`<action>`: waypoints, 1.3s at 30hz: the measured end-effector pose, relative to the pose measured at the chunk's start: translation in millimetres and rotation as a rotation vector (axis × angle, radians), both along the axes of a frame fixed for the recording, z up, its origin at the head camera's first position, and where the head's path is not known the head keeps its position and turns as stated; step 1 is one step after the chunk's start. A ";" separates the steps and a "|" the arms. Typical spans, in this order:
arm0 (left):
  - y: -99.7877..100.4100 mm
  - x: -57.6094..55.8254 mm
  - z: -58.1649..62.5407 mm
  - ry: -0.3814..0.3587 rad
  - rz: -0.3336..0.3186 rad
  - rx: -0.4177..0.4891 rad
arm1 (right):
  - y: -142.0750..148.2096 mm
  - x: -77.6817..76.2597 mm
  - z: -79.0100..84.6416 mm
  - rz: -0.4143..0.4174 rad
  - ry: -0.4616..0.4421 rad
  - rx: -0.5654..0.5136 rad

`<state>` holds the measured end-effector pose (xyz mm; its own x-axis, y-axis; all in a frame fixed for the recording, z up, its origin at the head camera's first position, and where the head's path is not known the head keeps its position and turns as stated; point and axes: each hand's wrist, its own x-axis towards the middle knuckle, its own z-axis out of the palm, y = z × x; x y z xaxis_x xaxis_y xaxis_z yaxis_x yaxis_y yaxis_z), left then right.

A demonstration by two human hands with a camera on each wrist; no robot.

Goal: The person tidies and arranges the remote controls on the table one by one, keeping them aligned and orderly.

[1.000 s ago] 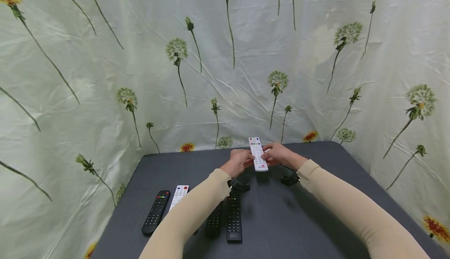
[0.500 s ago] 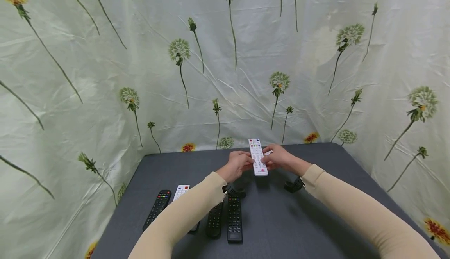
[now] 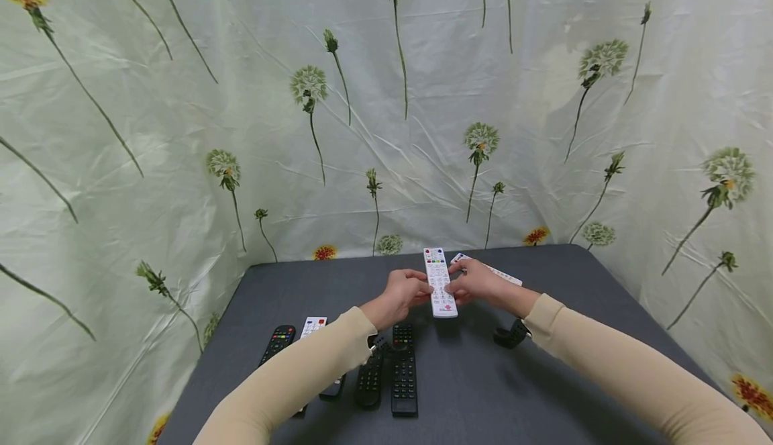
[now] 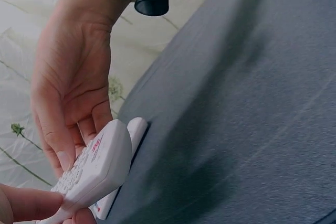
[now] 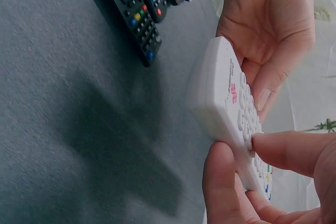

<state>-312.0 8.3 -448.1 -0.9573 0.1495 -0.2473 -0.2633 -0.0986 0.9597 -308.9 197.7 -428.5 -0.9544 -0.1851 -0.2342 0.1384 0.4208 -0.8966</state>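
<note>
A white remote control [image 3: 441, 282] is held above the table by both hands, buttons up, its far end tilted away from me. My left hand [image 3: 401, 296] pinches its left side, and my right hand [image 3: 477, 280] pinches the right side with thumb on the buttons. In the right wrist view the remote's white end [image 5: 212, 77] shows a pink logo. A second white remote [image 3: 502, 275] lies on the table behind my right hand, partly covered by it; the left wrist view shows its edge [image 4: 137, 129] below the held one.
On the dark grey table [image 3: 513, 391], left of centre, lie a black remote [image 3: 404, 378], another black remote [image 3: 368, 381], a white remote [image 3: 313, 325] and a black remote [image 3: 279, 341]. My left sleeve [image 3: 296, 371] covers part of them. A flowered cloth [image 3: 272, 129] hangs behind.
Both hands have brought the held white remote nearer to me and slightly left. More of the second white remote now shows behind the right hand. The left forearm has shifted left.
</note>
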 end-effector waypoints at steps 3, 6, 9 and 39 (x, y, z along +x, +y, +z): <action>-3.1 5.9 -1.3 0.010 -0.009 -0.016 | -2.2 4.5 -1.8 0.007 0.001 -0.009; -6.6 12.3 -3.3 0.016 -0.025 -0.029 | -4.1 10.5 -4.3 0.019 0.000 -0.004; -10.7 19.2 -5.5 0.026 -0.045 -0.042 | -6.0 16.3 -6.8 0.025 -0.015 -0.019; -30.4 82.0 -22.7 -0.088 -0.080 -0.056 | -9.8 73.8 -31.9 0.087 -0.205 -0.146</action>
